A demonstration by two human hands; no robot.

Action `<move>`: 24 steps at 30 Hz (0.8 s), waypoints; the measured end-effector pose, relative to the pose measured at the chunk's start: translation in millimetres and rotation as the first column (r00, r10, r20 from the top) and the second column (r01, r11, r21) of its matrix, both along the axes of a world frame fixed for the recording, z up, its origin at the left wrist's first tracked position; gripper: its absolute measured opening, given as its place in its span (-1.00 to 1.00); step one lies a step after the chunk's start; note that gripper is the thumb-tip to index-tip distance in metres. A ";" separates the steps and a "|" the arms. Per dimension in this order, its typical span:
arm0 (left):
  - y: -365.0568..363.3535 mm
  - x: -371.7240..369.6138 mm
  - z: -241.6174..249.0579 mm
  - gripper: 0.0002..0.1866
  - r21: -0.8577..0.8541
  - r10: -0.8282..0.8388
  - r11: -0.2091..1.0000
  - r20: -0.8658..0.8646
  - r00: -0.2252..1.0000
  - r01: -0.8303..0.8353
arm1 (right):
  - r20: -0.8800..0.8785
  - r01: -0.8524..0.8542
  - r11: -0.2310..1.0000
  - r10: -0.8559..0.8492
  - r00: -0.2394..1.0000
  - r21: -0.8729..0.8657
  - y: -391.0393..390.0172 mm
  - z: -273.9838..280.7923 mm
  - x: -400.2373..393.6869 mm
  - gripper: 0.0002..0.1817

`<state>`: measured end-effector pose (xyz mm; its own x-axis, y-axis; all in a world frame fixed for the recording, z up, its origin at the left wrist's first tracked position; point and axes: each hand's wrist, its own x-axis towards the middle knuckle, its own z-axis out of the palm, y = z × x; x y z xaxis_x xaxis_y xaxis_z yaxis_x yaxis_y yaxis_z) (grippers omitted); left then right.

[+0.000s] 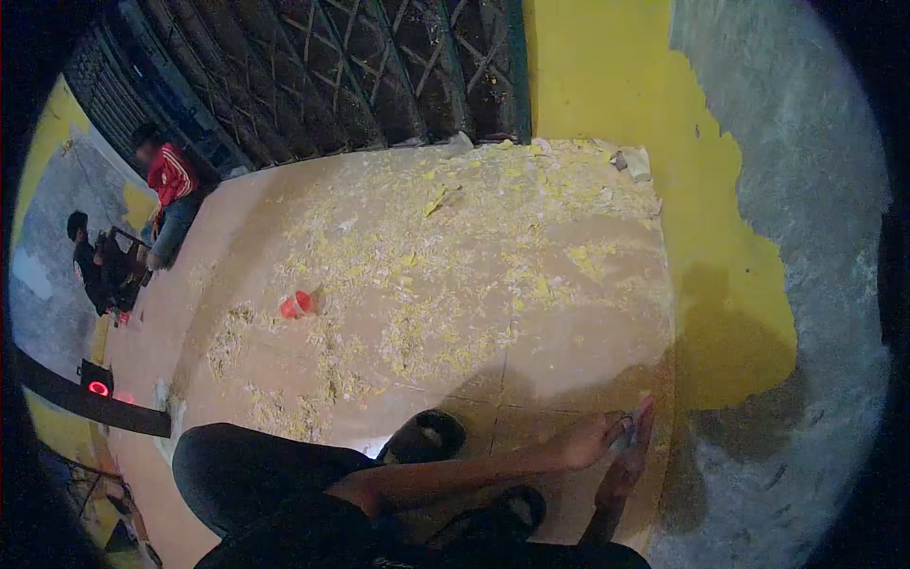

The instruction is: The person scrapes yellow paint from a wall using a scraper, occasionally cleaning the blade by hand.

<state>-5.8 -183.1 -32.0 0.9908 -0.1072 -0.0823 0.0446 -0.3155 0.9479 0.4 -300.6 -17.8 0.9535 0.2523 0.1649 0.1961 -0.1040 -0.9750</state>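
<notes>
Yellow wall [607,66] scraped to grey plaster, flake-strewn floor [474,275], dark folding gate [360,66]

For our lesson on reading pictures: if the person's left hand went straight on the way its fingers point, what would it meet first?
The left hand points toward the wall; it would probably meet the yellow paint's lower edge first, though depth is unclear.

Wall [730,284] blocks the right side, just past the hands [607,450]. Floor [531,351] to their left lies open; only paint flakes [427,294] and a red cup [296,304], well apart.
</notes>
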 end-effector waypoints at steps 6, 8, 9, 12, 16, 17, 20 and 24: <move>-6.5 10.5 -37.9 -0.59 -0.404 -0.031 0.914 -0.187 0.982 -0.049 | -0.055 -0.054 0.997 0.057 0.997 0.062 -14.2 -10.0 -11.6 -0.18; 16.8 9.4 42.1 -0.52 -0.350 0.091 0.883 -0.527 0.845 -0.313 | -0.081 -0.068 0.994 0.074 0.994 0.082 -11.6 -9.8 -9.9 -0.22; 22.4 13.2 43.2 -0.52 -0.343 0.096 0.884 -0.531 0.842 -0.317 | -0.088 -0.076 0.993 0.084 0.993 0.093 -12.6 -10.5 -12.3 -0.23; 35.0 23.2 44.3 -0.51 -0.449 0.106 0.785 -0.582 0.806 -0.427 | -0.217 -0.132 0.955 0.192 0.957 0.265 -13.3 -26.2 -5.1 -0.18; 28.3 16.4 31.1 -0.57 -0.139 0.283 0.943 -0.149 0.947 -0.304 | -0.118 -0.097 0.979 0.119 0.986 0.180 -10.4 -23.3 -10.2 -0.19; 25.2 14.1 22.1 -0.59 0.144 0.236 0.958 0.089 0.968 -0.247 | -0.107 -0.093 0.981 0.112 0.988 0.169 -10.7 -23.0 -11.3 -0.19; 28.9 10.3 88.9 -0.52 0.226 -0.073 0.954 -0.466 0.882 0.199 | -0.095 -0.086 0.985 0.101 0.990 0.150 -11.1 -22.9 -11.3 -0.20; 13.0 -6.9 61.2 -0.50 -0.145 -0.084 0.988 -0.223 0.971 0.052 | -0.095 -0.095 0.988 0.107 0.990 0.119 -14.5 -24.5 -9.7 -0.22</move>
